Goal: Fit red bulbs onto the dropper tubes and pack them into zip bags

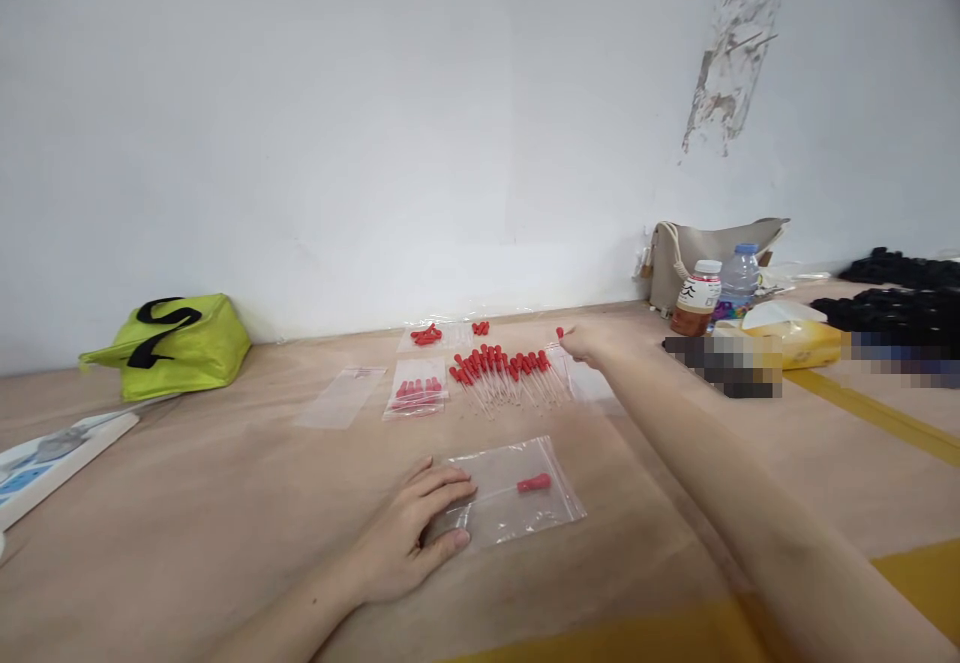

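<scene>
- While the left hand lay over its left edge, the clear zip bag rested flat on the brown table, with 1 red-bulbed dropper inside, its bulb toward the bag's right side.
- The left hand was spread wide, thumb well apart from the fingers.
- The right hand was stretched beyond the zip bag and to its right, fingers bunched narrow; a red bulb showed at the fingertips, though I could not tell whether it was gripped.
- Beyond the zip bag lay a cluster of red-bulbed droppers, bulbs on the far side, thin stems pointing nearer.
- Beyond the zip bag and to its left were a packet of red bulbs and a flat clear sleeve.
- Farther beyond it sat a packet of red pieces and a small red group.
- Well right of the zip bag stood a yellow tissue pack, 2 bottles, a beige bag and black fabric.
- Well left of it stood a yellow-green bag with a black strap.
- Farthest beyond the zip bag rose a pale wall, peeled toward the right.
</scene>
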Tool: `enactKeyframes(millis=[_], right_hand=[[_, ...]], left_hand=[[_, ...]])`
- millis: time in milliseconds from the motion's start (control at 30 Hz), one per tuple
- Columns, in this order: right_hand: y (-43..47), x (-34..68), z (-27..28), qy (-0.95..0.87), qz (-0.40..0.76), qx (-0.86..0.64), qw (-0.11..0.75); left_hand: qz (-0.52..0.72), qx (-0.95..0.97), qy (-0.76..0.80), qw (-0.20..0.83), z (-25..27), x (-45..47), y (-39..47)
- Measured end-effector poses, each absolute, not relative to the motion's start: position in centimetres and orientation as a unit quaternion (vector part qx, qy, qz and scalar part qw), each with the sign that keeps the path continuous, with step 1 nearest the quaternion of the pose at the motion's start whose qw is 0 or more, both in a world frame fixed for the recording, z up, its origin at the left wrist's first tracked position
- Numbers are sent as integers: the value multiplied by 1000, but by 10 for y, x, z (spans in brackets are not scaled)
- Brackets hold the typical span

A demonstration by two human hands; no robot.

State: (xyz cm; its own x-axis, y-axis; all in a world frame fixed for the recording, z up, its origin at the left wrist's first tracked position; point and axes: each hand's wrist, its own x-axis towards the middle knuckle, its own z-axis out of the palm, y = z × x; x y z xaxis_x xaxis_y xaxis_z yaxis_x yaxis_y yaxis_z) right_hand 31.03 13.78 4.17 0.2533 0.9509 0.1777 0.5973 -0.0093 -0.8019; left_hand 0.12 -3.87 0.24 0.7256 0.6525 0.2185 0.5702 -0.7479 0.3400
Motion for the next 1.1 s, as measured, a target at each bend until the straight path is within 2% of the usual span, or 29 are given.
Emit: enactKeyframes(millis=[133,233,300,367,600,967,1100], right_hand=[[101,321,45,-556,299,-606,484],[65,321,27,-531,336,-560,539],[44,317,10,-466,386,-517,606],[30,314,-4,-445,400,-500,626],[20,307,-22,-408,434,-489,638],[2,288,-16,-336,545,-454,619],[0,293,-18,-403,557,-473,550]], left_hand=[[155,921,336,126,1,1,-38],[139,921,341,127,3,2,-38],[134,921,344,126,3,2,-38],[133,920,346,126,4,2,-38],[136,918,351,125,3,3,-38],[139,916,357,122,3,2,-37],[143,916,354,123,2,1,-37]])
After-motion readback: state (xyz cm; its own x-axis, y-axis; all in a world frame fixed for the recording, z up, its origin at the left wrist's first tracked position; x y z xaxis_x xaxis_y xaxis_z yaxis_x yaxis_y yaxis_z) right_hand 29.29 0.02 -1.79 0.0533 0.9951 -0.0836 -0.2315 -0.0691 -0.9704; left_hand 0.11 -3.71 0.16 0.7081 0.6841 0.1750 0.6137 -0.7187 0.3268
